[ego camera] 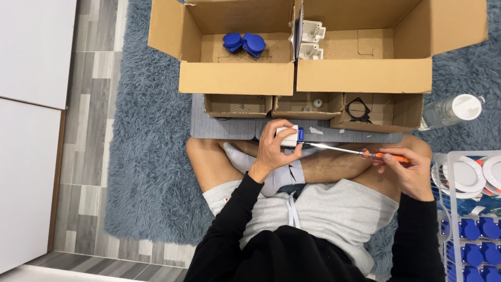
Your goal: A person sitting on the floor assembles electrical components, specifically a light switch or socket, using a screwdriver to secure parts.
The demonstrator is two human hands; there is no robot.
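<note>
Two open cardboard boxes (pixel 237 78) stand on a shaggy blue rug (pixel 148 172): blue caps (pixel 244 43) in the left, white housings (pixel 311 39) in the right. A clear bottle (pixel 451 110) lies at right, above a wire basket (pixel 443 209) of white and blue parts.

Shaggy blue-grey rug (pixel 151 172), grey wood-plank floor (pixel 94 104), white cabinet panels (pixel 31 104) at left, even indoor light
</note>
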